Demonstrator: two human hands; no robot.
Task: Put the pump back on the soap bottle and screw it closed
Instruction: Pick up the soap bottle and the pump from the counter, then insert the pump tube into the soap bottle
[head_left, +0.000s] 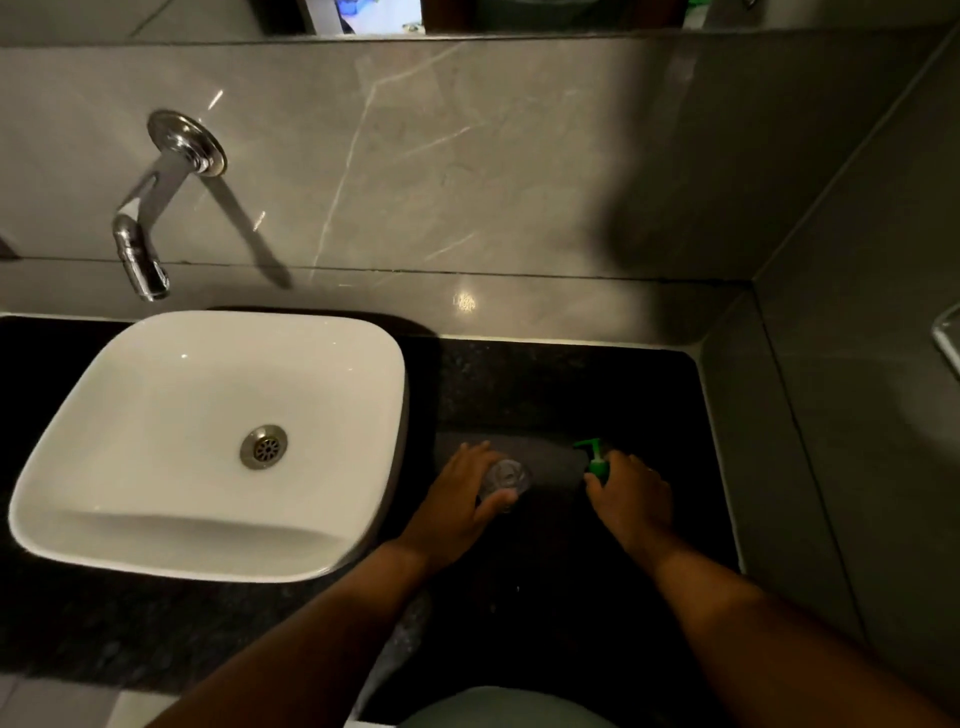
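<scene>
Head view: your left hand (462, 496) wraps clear plastic soap bottle (503, 480), steadying it upright on black counter (545, 395); right hand (631, 493) pinches green pump (596, 461), apart from bottle, ready for insertion.

A single wide-angle view from the person's head looks steeply down and forward over a dark counter (545, 395). It sits close above the forearms, which enter from the bottom edge. The white sink (218, 540) fills the left half, the wall tap (150, 218) stands above it, and a tiled corner closes the right side. Straight lines bend near the frame's edges.
</scene>
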